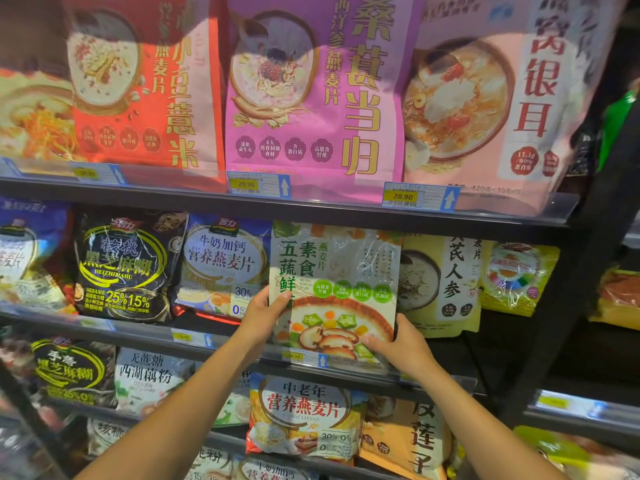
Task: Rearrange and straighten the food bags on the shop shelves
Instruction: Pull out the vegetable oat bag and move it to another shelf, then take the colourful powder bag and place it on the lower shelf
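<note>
- The scene is a dim shop aisle — dark metal shelves [311, 204] stacked in tiers, each with a clear plastic lip carrying yellow price tags [246, 184].
- Far left of the fingers, on the same middle shelf, a black sesame-paste bag [124, 268] leans beside a blue milk-oat bag [221, 265], which sits just left of the left hand.
- The left hand [263, 315] grips the left edge of the green-and-white vegetable oat bag [334, 289], thumb on the front, the other fingers hidden behind it.
- That bag stands upright on the middle shelf between the two hands, its foot behind the plastic lip.
- The right hand [403, 344] clasps the bag's lower right corner, fingers [375, 342] curled across the front over the printed mushrooms.
- Just right of the right hand stands a pale yellow ginseng bag [446, 282], then a yellow packet [519, 277] further right.
- Above the hands, the top shelf holds large red [149, 84], purple [311, 91] and pink [485, 98] bags — upright, side by side.
- Below the forearms, the lower shelf shows a white-and-yellow oat bag [304, 417] and an orange bag [408, 441].
</note>
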Available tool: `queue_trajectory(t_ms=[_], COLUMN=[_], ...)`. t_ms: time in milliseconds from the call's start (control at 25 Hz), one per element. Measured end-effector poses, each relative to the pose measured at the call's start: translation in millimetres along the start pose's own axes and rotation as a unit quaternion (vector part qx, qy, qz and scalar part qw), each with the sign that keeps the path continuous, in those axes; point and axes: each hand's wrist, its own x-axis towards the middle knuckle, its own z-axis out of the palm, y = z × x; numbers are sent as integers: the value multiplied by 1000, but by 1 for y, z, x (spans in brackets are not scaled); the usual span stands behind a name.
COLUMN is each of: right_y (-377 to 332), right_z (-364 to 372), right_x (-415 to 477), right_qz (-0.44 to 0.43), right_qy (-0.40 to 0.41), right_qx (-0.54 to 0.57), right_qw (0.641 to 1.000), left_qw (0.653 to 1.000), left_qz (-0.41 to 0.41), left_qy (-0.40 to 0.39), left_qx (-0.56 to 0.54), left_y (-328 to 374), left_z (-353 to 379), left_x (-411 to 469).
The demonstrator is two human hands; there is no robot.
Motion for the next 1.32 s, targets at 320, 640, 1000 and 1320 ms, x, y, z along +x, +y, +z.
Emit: queue_trajectory(t_ms=[320, 640, 1000, 1320], right_y=[-17, -43, -46, -20], right_z=[1, 6, 15, -18], right_x=[-24, -96, -206, -294], right_qz=[10, -25, -14, 24], right_qy=[35, 136, 182, 236], right_qx=[-72, -202, -306, -343], right_qw=[997, 970, 934, 909], left_qw=[993, 893, 775, 770], left_qz=[49, 137, 264, 314], left_qy=[-27, -26, -72, -155], left_qx=[100, 429, 570, 534], left_y=[16, 10, 3, -6], left_z=[-12, -56, -63, -6], left_x=[-19, -71, -148, -194])
